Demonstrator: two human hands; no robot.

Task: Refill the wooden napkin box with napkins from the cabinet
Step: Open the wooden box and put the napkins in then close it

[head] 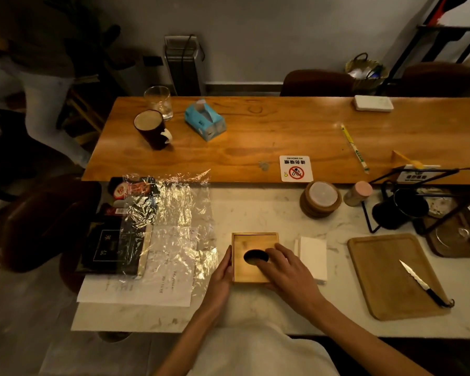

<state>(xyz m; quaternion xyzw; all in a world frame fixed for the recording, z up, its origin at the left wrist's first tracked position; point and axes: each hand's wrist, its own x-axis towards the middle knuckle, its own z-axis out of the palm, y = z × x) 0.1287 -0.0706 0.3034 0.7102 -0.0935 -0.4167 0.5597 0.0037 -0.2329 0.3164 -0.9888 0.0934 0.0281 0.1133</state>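
Note:
The square wooden napkin box [251, 244] sits on the white marble counter [255, 308], its lid bearing a dark oval opening. My left hand [221, 278] presses flat against the box's left side. My right hand [288, 272] lies over the lid's right part, fingertips at the edge of the oval hole. A stack of white napkins [314, 255] rests on the counter just right of the box, partly behind my right hand. No cabinet is in view.
Crumpled clear plastic wrap [174, 213] over papers and dark packets lies left. A wooden tray [391, 275] with a knife [423, 283] is right. Behind are coasters [320, 199], a pink-lidded jar [358, 192], a black rack, and a wooden table with mug [151, 128], glass, blue tissue pack [205, 120].

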